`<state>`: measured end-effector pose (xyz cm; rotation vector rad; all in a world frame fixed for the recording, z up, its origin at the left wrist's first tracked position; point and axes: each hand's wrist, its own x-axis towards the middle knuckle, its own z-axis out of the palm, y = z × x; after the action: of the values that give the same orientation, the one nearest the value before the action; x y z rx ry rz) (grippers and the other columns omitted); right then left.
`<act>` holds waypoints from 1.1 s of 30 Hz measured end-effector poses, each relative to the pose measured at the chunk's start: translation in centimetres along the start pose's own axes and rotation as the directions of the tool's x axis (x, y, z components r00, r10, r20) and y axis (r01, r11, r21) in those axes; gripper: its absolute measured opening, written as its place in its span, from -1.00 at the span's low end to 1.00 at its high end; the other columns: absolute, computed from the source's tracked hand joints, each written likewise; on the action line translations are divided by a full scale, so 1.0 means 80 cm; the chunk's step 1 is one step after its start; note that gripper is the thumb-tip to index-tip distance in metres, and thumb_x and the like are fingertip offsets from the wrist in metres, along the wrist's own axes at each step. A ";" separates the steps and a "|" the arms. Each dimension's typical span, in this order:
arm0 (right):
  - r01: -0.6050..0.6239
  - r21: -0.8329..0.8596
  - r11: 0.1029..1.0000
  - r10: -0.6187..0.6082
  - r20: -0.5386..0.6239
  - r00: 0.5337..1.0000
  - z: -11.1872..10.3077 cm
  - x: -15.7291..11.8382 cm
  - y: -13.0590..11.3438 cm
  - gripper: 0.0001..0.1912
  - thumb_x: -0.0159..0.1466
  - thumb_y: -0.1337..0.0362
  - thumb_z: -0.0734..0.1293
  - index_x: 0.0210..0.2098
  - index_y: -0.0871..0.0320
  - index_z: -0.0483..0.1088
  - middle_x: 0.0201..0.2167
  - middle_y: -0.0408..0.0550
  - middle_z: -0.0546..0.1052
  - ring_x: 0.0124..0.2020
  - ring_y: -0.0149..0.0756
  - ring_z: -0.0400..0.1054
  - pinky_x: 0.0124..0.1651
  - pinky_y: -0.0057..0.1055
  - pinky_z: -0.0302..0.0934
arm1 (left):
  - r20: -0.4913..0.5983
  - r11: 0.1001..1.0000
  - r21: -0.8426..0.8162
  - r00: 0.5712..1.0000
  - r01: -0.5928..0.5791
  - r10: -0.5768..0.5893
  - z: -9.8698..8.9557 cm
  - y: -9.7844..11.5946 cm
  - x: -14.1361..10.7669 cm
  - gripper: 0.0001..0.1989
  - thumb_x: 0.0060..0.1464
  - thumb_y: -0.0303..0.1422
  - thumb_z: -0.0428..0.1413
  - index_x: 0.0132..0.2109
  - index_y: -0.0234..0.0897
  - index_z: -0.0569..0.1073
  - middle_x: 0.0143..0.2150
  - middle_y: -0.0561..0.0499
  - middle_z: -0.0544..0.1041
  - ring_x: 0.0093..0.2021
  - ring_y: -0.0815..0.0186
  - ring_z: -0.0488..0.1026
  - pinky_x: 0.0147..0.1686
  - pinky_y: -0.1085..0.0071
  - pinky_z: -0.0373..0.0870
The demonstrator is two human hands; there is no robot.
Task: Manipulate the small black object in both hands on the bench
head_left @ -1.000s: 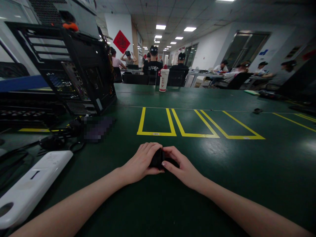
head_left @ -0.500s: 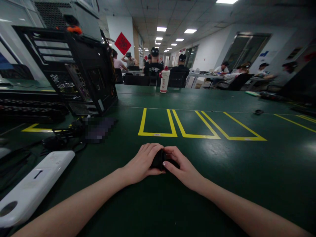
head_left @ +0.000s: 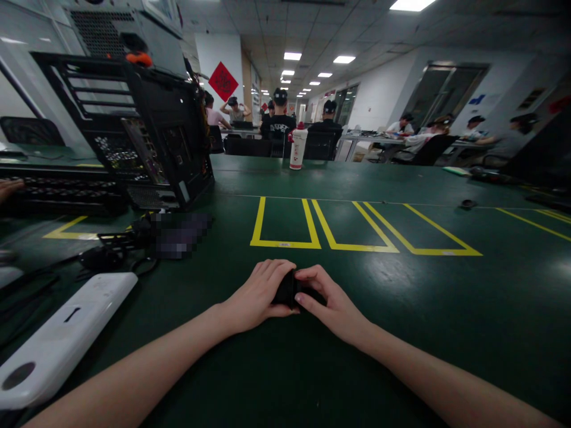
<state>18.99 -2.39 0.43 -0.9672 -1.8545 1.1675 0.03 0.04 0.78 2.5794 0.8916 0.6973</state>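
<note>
Between the two hands, on the near half of the green table [head_left: 348,386], lies a small black object [head_left: 284,290]. Left hand [head_left: 252,300]: grip closed over its left side, palm down, covering most of it. Right hand [head_left: 332,309]: grip curled, thumb and forefinger grasping at its right edge. Both in contact, so neither is nearer; visible edge runs roughly away from the wearer; long axis hidden, cannot tell. To the left, a white slotted device [head_left: 66,339] lies slantwise. Beyond the hands, yellow tape outlines [head_left: 285,244]. Farther left, black computer case [head_left: 156,131], circuit board visible through openings. Farthest, upright white bottle [head_left: 298,148], contents not visible.
</note>
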 end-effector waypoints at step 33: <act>0.060 -0.174 0.983 -0.067 -0.035 0.997 -0.002 -0.002 -0.001 -0.75 0.17 0.35 0.23 -0.14 0.06 0.20 -0.16 -0.09 0.31 -0.12 -0.29 0.26 -0.05 -0.23 0.23 | 0.031 1.000 -0.006 0.999 0.018 -0.017 -0.007 0.006 0.001 -0.41 -0.04 -0.24 0.14 0.09 -0.20 0.05 0.04 -0.08 0.23 0.01 0.17 0.19 0.01 0.19 0.13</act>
<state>19.16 -2.49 0.53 -1.0115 -1.9636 0.9548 -0.02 -0.22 1.50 2.5665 0.8997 0.6531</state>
